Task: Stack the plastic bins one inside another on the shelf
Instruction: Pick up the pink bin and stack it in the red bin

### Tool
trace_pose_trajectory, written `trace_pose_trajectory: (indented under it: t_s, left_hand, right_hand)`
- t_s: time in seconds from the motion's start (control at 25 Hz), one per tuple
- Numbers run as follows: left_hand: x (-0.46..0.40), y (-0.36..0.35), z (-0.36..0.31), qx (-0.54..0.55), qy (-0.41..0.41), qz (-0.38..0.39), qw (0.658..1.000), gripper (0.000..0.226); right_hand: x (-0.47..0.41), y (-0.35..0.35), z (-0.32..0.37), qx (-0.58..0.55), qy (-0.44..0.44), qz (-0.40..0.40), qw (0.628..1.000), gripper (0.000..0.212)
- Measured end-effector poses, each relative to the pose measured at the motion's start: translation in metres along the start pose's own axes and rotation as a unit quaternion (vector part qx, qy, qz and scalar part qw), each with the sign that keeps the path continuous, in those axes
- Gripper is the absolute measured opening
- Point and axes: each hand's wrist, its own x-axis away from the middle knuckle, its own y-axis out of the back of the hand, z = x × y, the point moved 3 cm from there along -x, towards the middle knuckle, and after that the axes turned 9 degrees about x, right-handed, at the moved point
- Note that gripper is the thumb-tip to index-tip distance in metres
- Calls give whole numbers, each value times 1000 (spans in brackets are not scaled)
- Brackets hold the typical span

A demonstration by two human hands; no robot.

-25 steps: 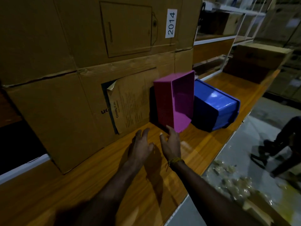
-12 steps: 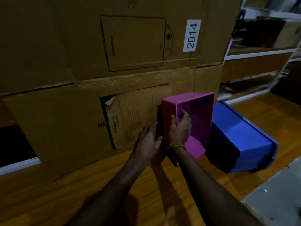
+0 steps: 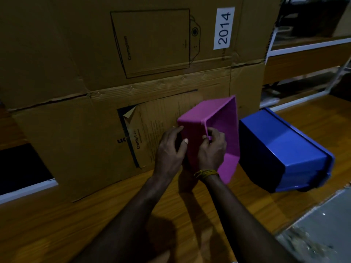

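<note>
Both hands now hold the pink bin [image 3: 197,118], which a moment ago was gripped only by the right. The right hand [image 3: 211,150] curls its fingers over the bin's near rim; the left hand [image 3: 169,150] presses its outer wall, thumb across it. The bin is tipped more, its opening turned right toward the blue bin [image 3: 290,149] lying on its side on the shelf [image 3: 57,224] just beyond the right hand.

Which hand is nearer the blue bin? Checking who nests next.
Right hand, gripping the pink bin rim beside the blue bin; the left hand holds the pink bin's far side.
</note>
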Motion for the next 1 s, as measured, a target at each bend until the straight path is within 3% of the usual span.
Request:
trace_pose_trajectory:
  t_s: [0.12, 0.32, 0.56, 0.68, 0.76, 0.88, 1.0]
  left_hand:
    - [8, 17, -6, 16, -27, -25, 999, 37]
    - [39, 72, 6, 39, 10, -54, 998, 39]
    - [59, 150, 37, 84, 167, -99, 978, 52]
    - [76, 178, 59, 166, 263, -96, 945, 55]
    - [97, 185, 65, 239, 317, -67, 915, 53]
    - [133, 191, 57, 229, 309, -49, 922, 43]
    - [165, 196, 50, 222, 307, -87, 921, 37]
  right_hand:
    - [24, 16, 4, 8, 5, 13, 1000, 29]
    - [85, 37, 13, 11, 78, 40, 996, 22]
    - [157, 52, 20, 7, 185, 100, 978, 16]
    - [193, 64, 21, -21, 216, 112, 970, 17]
    - [214, 72, 19, -37, 184, 100, 977, 22]
    - [242, 81, 12, -40, 69, 46, 996, 35]
    - [254, 82, 4, -92, -56, 53, 993, 38]
